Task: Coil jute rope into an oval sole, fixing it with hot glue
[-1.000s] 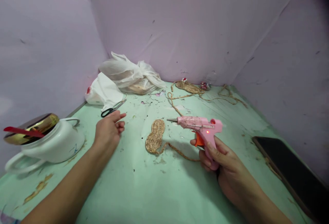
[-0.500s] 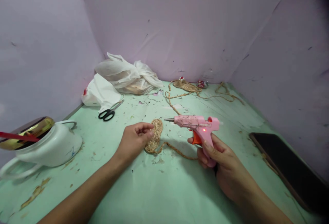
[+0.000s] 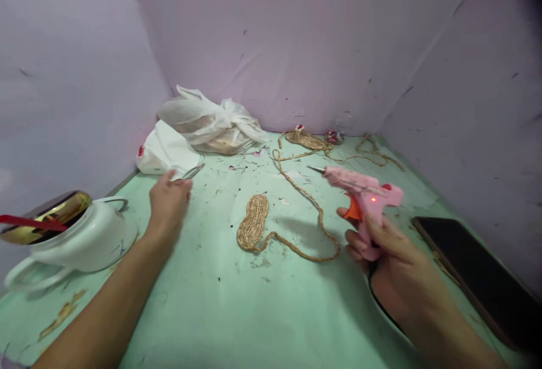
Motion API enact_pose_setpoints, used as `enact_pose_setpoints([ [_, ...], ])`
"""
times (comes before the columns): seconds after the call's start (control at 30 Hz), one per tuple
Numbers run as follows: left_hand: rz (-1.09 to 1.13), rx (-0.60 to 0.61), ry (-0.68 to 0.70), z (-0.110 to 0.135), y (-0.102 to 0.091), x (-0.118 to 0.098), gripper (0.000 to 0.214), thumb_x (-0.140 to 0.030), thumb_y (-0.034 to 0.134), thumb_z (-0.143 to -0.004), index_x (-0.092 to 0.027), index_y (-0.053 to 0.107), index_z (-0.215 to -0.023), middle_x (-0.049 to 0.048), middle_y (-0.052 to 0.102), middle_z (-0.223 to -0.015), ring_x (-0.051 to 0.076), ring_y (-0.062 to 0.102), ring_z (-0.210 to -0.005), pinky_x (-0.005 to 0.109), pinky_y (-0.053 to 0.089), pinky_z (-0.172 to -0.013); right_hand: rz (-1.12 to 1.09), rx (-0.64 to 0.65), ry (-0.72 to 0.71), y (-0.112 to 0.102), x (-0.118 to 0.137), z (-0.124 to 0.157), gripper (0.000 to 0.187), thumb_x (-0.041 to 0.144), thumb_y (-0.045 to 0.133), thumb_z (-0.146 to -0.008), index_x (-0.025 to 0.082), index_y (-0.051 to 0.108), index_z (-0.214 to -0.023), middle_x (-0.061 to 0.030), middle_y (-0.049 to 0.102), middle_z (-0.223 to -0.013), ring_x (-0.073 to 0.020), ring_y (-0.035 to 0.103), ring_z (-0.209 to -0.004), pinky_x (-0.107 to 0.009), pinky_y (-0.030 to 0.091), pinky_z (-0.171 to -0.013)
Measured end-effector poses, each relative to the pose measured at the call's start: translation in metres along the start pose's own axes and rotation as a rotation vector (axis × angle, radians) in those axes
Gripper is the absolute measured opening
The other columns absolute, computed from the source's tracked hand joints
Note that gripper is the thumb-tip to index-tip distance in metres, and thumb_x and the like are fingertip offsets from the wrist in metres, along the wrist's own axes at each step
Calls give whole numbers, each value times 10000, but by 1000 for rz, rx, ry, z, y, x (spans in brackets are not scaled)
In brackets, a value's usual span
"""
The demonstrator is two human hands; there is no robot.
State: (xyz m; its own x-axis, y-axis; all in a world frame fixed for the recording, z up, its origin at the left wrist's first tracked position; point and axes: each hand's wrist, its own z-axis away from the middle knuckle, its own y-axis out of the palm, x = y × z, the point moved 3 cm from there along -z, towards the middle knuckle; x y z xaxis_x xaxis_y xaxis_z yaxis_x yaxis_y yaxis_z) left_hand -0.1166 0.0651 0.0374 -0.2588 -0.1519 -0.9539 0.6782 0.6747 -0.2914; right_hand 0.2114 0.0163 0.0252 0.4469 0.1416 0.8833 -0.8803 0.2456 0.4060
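Note:
My right hand (image 3: 387,250) is wrapped around the handle of a pink glue gun (image 3: 358,182) with an orange trigger and a lit red light. Its metal nozzle points left, above the table. Over at the left, my left hand (image 3: 169,199) reaches over the scissors (image 3: 195,171), slightly blurred, its fingers partly apart. The scissors' black handles are hidden behind this hand; whether it touches them I cannot tell. A coiled, sole-shaped piece of braided twine (image 3: 254,222) lies flat between my hands. From its lower end a loose length of twine (image 3: 311,199) loops right and back.
White cloth or paper (image 3: 169,148) and a tied plastic bag (image 3: 215,126) sit back left. A white cup (image 3: 80,244) holding a gold-rimmed item stands left. Another twine sole (image 3: 307,140) lies at the back; a phone (image 3: 470,273) rests at right.
My left hand has let go of the coiled twine piece and moved left to the scissors. My right hand has drawn the glue gun to the right, away from the coil.

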Motion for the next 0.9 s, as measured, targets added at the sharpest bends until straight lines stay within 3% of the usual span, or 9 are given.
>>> enact_pose_setpoints([
  [0.07,-143,-97,86,-18,-11,3,445,-204,683,-627,-187,593,-1062,21,602,-917,163,522,-746,259,371,-630,-20,-78,-7,-5,2,-3,400,401,855,-511,213,553,-695,71,363,-545,-78,341,-501,-190,306,-439],
  [0.1,-204,-85,104,-20,-11,4,313,-224,678,-636,-172,637,-942,29,615,-861,190,535,-767,276,371,-649,-11,-89,-12,-6,2,-3,395,404,850,-521,217,576,-734,69,378,-556,-79,350,-508,-187,312,-440],
  [0.13,-351,32,136,-17,-6,5,174,-283,636,-691,-166,656,-819,34,624,-777,208,550,-752,289,372,-648,7,-84,-14,-6,0,-4,388,412,838,-543,218,593,-773,65,395,-570,-81,359,-516,-187,318,-444],
  [0.2,-527,271,199,4,9,5,261,-417,574,-750,-178,661,-691,44,634,-681,230,565,-700,302,358,-612,48,-50,-14,-5,-5,-4,363,434,806,-596,215,600,-799,57,417,-579,-85,367,-522,-195,321,-450],
  [0.3,-627,449,275,49,33,2,327,-522,623,-687,-205,656,-615,56,634,-656,231,538,-649,297,290,-586,118,10,-17,-3,-12,-3,315,430,774,-654,214,572,-761,49,429,-558,-93,358,-513,-213,293,-445],
  [0.5,-406,530,228,83,51,2,281,-348,798,-486,-218,602,-639,15,565,-665,166,443,-561,263,210,-544,206,69,-55,-1,-15,0,331,480,739,-695,213,566,-788,48,451,-554,-96,350,-511,-233,294,-483],
  [0.63,-104,701,-9,82,54,6,242,-203,719,-539,-203,537,-699,-41,528,-578,141,469,-538,244,308,-527,259,99,-78,-3,-15,1,349,518,710,-713,214,570,-810,45,463,-565,-98,364,-524,-229,289,-492],
  [0.77,343,759,-352,83,54,9,470,-162,765,-497,-159,563,-921,-2,643,-700,154,578,-607,268,440,-593,363,198,-97,1,-16,2,336,529,676,-743,213,590,-821,38,476,-571,-99,362,-522,-225,295,-489],
  [0.9,578,794,-378,80,51,8,433,-184,817,-522,-100,630,-903,62,687,-822,160,621,-725,273,488,-706,442,326,-104,6,-19,4,315,511,653,-771,209,619,-855,16,529,-609,-112,393,-534,-229,320,-487],
])
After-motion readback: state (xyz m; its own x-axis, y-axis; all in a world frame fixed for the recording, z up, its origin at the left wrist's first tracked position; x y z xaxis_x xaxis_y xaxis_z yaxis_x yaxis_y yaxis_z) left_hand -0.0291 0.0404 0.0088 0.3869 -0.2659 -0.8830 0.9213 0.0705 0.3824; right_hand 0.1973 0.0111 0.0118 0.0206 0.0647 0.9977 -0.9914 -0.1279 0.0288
